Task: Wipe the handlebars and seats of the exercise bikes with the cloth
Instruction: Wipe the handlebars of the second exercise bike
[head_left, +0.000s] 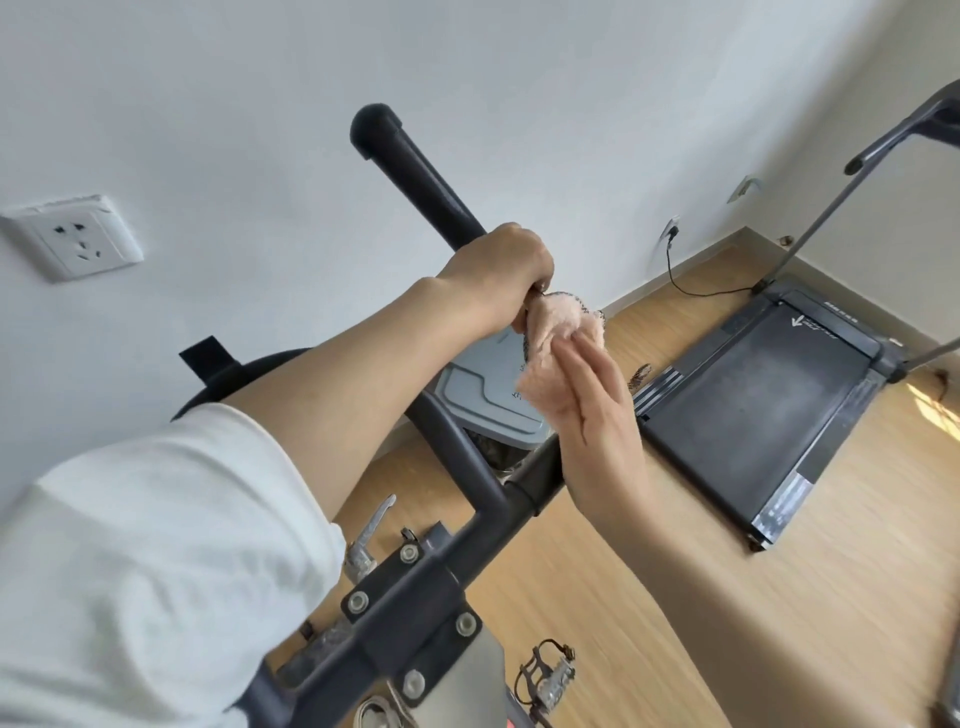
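**Operator:** Where is the pink fluffy cloth (553, 345) located?

**Reference:** It is stretched between both hands, just beside the black padded exercise-bike handlebar (415, 176).

**Operator:** How are the fingers set?

**Reference:** The left hand (498, 270) is closed tightly round the cloth's upper end at the bar. The fingers of the right hand (597, 431) are laid nearly straight against the lower end. A thumb pinch cannot be confirmed.
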